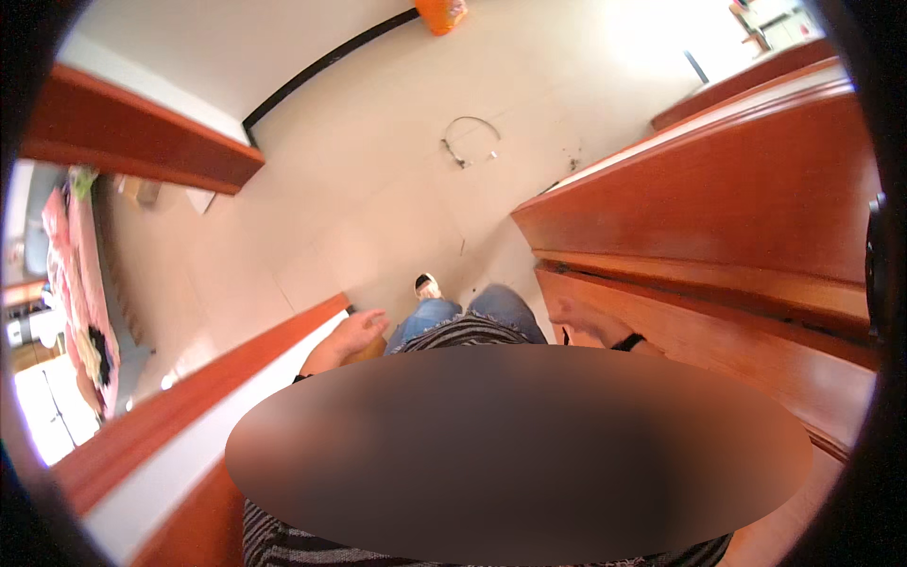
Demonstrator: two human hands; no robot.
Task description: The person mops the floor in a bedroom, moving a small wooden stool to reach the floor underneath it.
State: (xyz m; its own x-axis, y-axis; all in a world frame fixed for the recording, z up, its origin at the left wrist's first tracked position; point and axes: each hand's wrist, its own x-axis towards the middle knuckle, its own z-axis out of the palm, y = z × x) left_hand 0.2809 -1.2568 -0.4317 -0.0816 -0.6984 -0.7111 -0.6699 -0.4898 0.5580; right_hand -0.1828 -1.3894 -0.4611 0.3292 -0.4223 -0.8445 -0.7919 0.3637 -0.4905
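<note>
At the left of my body, my left hand hangs with fingers apart and holds nothing, near the end of a reddish wooden door frame. My right hand hangs at the other side, beside a reddish wooden door and its frame; it is blurred, and whether something dark near the palm touches it I cannot tell. My blue jeans and one light shoe show between the hands. A blurred oval hides the view below. A loop of thin cable lies on the tiled floor ahead.
Small dark debris lies near the door's edge. An orange bag stands by the wall's black skirting. Another wooden frame juts in at the upper left, and a bed with pink bedding is at the far left.
</note>
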